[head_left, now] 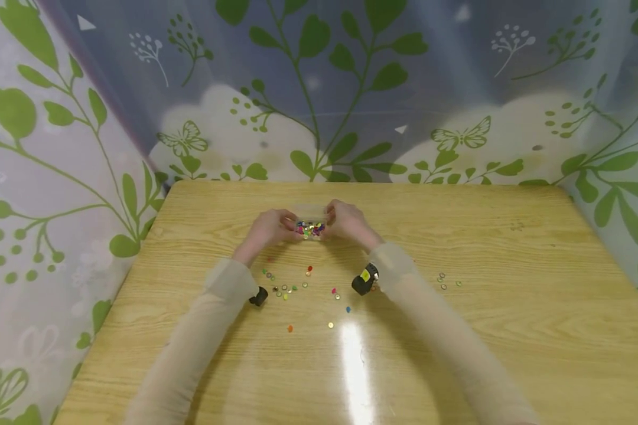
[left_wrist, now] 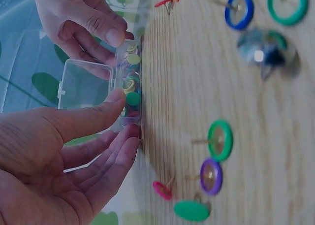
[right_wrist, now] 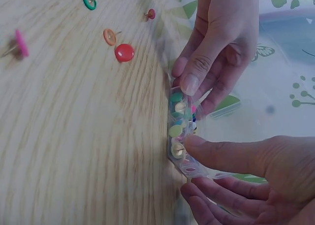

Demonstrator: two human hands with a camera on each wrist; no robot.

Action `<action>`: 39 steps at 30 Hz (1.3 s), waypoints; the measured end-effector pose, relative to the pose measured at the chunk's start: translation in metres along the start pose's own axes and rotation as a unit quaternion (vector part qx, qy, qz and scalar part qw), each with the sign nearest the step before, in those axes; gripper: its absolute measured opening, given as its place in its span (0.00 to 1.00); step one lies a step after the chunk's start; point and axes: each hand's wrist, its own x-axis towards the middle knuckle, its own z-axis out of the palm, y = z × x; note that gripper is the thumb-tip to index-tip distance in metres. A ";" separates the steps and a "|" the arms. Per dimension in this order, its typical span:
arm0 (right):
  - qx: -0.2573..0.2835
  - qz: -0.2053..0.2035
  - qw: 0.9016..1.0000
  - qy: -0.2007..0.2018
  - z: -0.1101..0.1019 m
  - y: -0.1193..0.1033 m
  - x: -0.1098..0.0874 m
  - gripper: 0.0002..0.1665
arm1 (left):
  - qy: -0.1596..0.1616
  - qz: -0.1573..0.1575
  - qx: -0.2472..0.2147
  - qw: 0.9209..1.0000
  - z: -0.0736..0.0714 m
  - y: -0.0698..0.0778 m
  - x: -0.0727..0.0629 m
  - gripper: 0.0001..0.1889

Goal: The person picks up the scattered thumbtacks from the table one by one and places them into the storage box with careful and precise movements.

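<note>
A small clear plastic box (head_left: pixel 311 237) full of colourful thumbtacks (left_wrist: pixel 133 98) sits toward the back of the table. Its hinged lid (left_wrist: pixel 86 87) stands open on the far side. My left hand (head_left: pixel 273 228) grips the box's left end, thumb at the front rim and fingers around the side and back. On the other end, my right hand (head_left: pixel 348 221) holds it the same way, thumb (right_wrist: pixel 199 142) against the front edge. Both hands partly cover the box's ends.
Loose thumbtacks lie scattered on the wooden table (head_left: pixel 510 330) nearer to me, among them a red one (right_wrist: pixel 124 52), a green one (left_wrist: pixel 192 210) and an orange one (head_left: pixel 290 328). Several more are off to the right. A leaf-patterned curtain (head_left: pixel 319 88) hangs behind the table.
</note>
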 end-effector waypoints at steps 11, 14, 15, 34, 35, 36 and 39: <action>-0.005 0.002 1.000 -0.016 -0.010 0.013 -0.015 0.38 | -0.003 0.021 0.015 1.000 0.013 0.013 -0.006 0.29; -0.001 0.001 1.000 -0.015 -0.011 0.015 -0.019 0.39 | -0.005 0.022 0.011 1.000 0.016 0.016 -0.008 0.29; -0.002 0.000 1.000 -0.014 -0.012 0.016 -0.021 0.39 | -0.005 0.021 0.007 1.000 0.016 0.018 -0.009 0.29; -0.010 -0.016 0.999 -0.027 -0.020 0.040 -0.051 0.40 | -0.023 0.023 0.011 0.999 0.037 0.036 -0.018 0.30; -0.008 -0.018 0.999 -0.027 -0.021 0.042 -0.052 0.40 | -0.023 0.024 0.010 0.999 0.038 0.037 -0.018 0.30; -0.006 -0.023 0.999 -0.027 -0.022 0.043 -0.054 0.40 | -0.023 0.024 0.009 0.999 0.040 0.037 -0.018 0.30; 0.000 -0.034 0.999 -0.027 -0.024 0.048 -0.058 0.40 | -0.027 0.028 0.019 0.999 0.044 0.040 -0.020 0.30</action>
